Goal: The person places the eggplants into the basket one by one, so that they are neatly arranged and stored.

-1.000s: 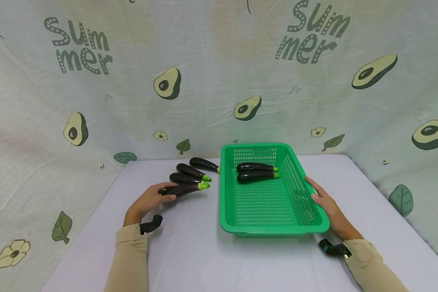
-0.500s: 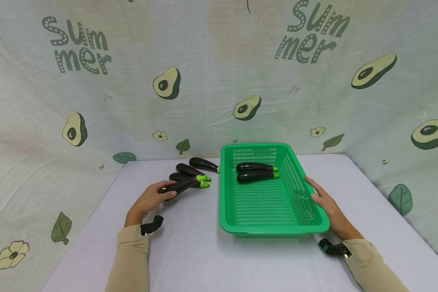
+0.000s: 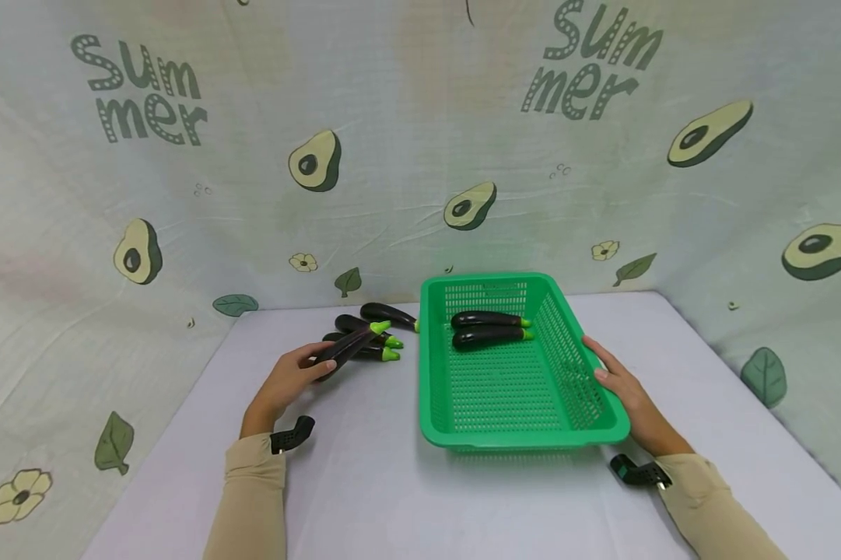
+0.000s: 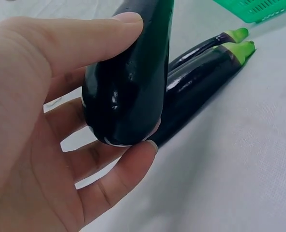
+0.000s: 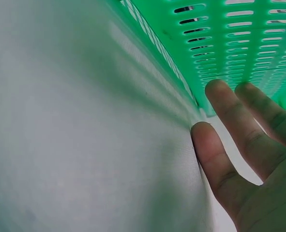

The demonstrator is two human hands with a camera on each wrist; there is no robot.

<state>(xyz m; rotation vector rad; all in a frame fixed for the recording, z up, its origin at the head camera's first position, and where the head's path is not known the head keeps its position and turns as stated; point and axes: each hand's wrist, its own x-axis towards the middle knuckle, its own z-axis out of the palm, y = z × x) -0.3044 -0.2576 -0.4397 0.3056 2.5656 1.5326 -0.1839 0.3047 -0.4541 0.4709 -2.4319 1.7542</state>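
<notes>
My left hand [image 3: 294, 381] grips an eggplant [image 3: 350, 348] near its rounded end, thumb on one side and fingers on the other. Its green stem end points up and to the right, raised over the other eggplants. In the left wrist view, two eggplants [image 4: 201, 79] lie on the cloth just beyond the held eggplant [image 4: 128, 92]. My right hand [image 3: 630, 397] holds the right rim of a green plastic basket [image 3: 429, 373], with the thumb on the rim. From the right wrist view, straight fingers [image 5: 249, 135] touch the basket's outer side from below.
Two eggplants [image 3: 490, 336] lie side by side toward the back of the basket. More eggplants [image 3: 387, 313] rest on the white tablecloth [image 3: 364, 482] left of it, one near the basket's wall. A printed cloth backdrop [image 3: 392, 155] rises behind and at both sides.
The eggplant in my left hand has tilted, its stem end swinging up and away from me above the other eggplants. My right hand stays on the basket. The view has shifted slightly.
</notes>
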